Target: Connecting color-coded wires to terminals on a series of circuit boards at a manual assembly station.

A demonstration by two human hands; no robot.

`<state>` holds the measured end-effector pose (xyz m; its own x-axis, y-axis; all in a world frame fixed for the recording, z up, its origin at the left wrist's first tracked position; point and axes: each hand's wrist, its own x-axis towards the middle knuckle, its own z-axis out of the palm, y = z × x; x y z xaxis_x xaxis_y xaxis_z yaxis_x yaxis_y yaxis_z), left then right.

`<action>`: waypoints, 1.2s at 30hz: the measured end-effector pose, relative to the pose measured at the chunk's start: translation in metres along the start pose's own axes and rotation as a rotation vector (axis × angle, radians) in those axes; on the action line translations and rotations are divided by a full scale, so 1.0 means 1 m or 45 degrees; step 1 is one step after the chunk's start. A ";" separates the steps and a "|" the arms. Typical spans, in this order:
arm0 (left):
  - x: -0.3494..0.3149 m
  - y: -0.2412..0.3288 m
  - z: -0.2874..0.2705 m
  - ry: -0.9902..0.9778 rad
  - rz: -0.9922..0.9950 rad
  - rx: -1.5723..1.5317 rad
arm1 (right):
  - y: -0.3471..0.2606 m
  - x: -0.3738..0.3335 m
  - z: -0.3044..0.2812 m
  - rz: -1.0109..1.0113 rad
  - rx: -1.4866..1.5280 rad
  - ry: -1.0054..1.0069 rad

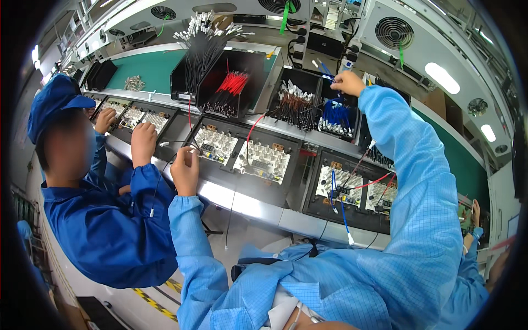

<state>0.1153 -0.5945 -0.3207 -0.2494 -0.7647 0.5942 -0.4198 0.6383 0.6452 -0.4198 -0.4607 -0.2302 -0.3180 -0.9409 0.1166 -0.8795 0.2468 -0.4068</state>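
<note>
My right hand (347, 84) is raised over the black bins, its fingers closed on a blue wire (323, 68) with white ends. Below it, more blue wires (336, 116) fill a bin. Beside the boards on the left, my left hand (185, 171) pinches what looks like a thin black wire; its exact hold is small in view. Two white circuit boards (215, 144) (263, 161) lie in a black tray near that hand. To the right, another tray carries a circuit board (336, 187) with blue, red and black wires on it. One blue wire (345, 217) hangs over the front edge.
Bins of black wires (201, 55), red wires (232, 85) and brown wires (294, 102) stand behind the trays. A co-worker in dark blue (110, 220) works close on my left. The metal rail (242, 204) runs along the front. Another person's hand (475, 213) shows far right.
</note>
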 end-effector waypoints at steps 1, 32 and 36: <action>-0.002 -0.001 0.000 0.013 0.006 -0.010 | -0.001 -0.001 -0.007 0.025 0.087 0.040; -0.127 0.193 -0.109 0.090 0.438 -0.570 | -0.249 -0.303 -0.109 -0.634 -0.022 0.415; -0.140 0.240 -0.093 0.039 0.871 -0.402 | -0.254 -0.339 -0.043 -0.823 -0.233 0.524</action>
<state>0.1301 -0.3260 -0.2043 -0.3381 -0.1884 0.9221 0.0914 0.9685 0.2315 -0.1041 -0.1946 -0.1275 0.2023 -0.7581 0.6200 -0.9677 -0.2522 0.0074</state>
